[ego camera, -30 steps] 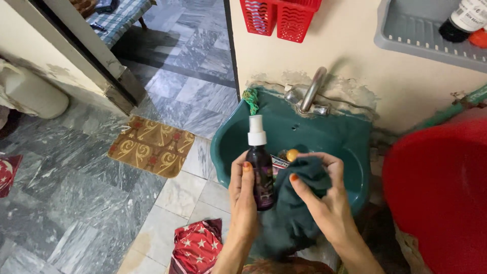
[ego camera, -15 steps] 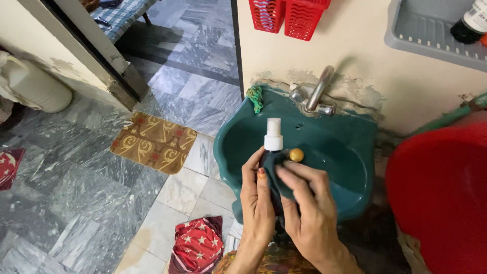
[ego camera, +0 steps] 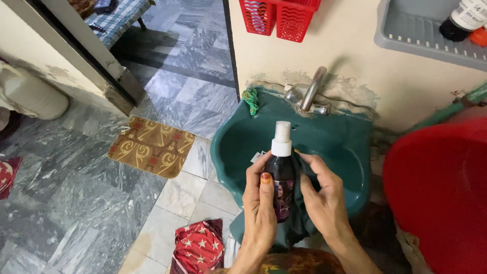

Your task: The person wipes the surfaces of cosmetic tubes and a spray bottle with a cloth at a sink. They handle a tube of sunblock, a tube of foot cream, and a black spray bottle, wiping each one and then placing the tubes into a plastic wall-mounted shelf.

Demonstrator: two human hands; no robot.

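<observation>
Hands meet over a teal sink (ego camera: 350, 147), where the left hand (ego camera: 261, 203) is closed around a dark spray bottle (ego camera: 282, 185), thumb laid up its front, holding it upright with the white nozzle on top. The right hand (ego camera: 324, 195) is curled against the bottle's far side, pressing a dark green cloth (ego camera: 299, 223) to it; the cloth wraps behind and hangs below the bottle. Wiping looks to be midway: the front and its label are bare and look clean, while the back and base are hidden under the cloth, so whether they are done cannot be told. The nozzle is not covered by the cloth. As for containers, the sink bowl looks dry, with a small pale packet partly hidden behind the left hand and a green scrubber (ego camera: 250, 99) on its back rim beside the tap (ego camera: 310, 91). Two red baskets (ego camera: 280, 18) hang on the wall above; their contents cannot be seen. A grey rack (ego camera: 406, 35) at the upper right holds a dark bottle with a white label. A large red tub (ego camera: 441, 193) stands to the right, its inside out of view. A patterned mat (ego camera: 152, 146) and a red starred cloth (ego camera: 197, 246) lie on the marble floor.
</observation>
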